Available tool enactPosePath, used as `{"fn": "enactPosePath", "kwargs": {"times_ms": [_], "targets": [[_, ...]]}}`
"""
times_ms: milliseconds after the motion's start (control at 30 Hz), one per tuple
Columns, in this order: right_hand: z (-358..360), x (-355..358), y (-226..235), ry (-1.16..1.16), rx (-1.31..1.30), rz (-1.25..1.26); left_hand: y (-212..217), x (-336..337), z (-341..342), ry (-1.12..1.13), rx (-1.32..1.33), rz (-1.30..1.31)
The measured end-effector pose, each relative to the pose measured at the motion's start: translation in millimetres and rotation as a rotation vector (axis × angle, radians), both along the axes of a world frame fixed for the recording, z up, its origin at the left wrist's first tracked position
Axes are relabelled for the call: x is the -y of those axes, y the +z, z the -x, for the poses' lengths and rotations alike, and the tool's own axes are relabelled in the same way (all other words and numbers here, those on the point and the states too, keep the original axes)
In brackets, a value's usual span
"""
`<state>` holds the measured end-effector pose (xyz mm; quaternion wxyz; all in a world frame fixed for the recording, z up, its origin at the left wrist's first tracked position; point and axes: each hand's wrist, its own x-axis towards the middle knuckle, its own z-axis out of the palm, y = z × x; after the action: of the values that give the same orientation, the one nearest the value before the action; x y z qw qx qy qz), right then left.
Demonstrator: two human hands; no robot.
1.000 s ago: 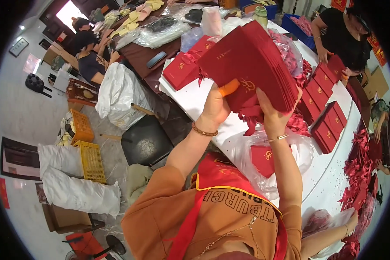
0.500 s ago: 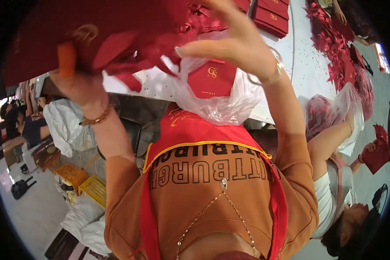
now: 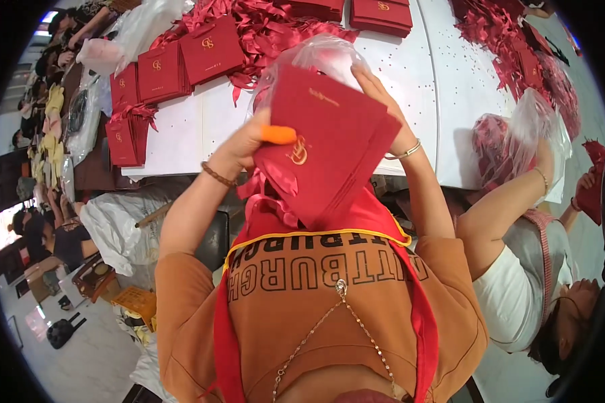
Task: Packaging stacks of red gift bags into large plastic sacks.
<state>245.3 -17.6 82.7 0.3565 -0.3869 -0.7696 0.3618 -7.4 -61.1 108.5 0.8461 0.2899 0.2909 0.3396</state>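
Held red bags (image 3: 333, 138) partly hide a clear plastic bag (image 3: 321, 51)

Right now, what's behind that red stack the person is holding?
Clear plastic shows past the upper edge of the red stack, over the white table. What lies directly behind is covered, including most fingers of the left hand.

The fingers of the bare left hand (image 3: 242, 144) are hidden under the stack of flat dark-red paper bags with gold emblems (image 3: 336, 131), and I can't tell how firmly the right hand (image 3: 398, 111) bears on its far edge. That stack also covers much of the clear, crumpled plastic bag (image 3: 316, 50) just beyond both hands. Farther off, the upper edge cuts a thick dark-red pile (image 3: 381, 19).
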Motion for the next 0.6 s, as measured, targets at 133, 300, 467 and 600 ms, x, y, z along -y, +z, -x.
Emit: {"fn": "enactPosePath", "kwargs": {"times_ms": [133, 300, 467, 600], "targets": [[1, 2, 6, 0.136, -0.007, 0.079, -63, 8, 0, -0.067, 0.112, 0.2], [-9, -4, -5, 0.196, 0.001, 0.102, -61, 3, 15, 0.031, 0.042, 0.239], [-7, 1, 7, 0.19, 0.062, 0.09, -59, 6, 34, 0.195, -0.048, 0.254], [-3, 2, 6, 0.175, 0.073, 0.021, -57, 5, 37, 0.242, -0.098, 0.29]]}}
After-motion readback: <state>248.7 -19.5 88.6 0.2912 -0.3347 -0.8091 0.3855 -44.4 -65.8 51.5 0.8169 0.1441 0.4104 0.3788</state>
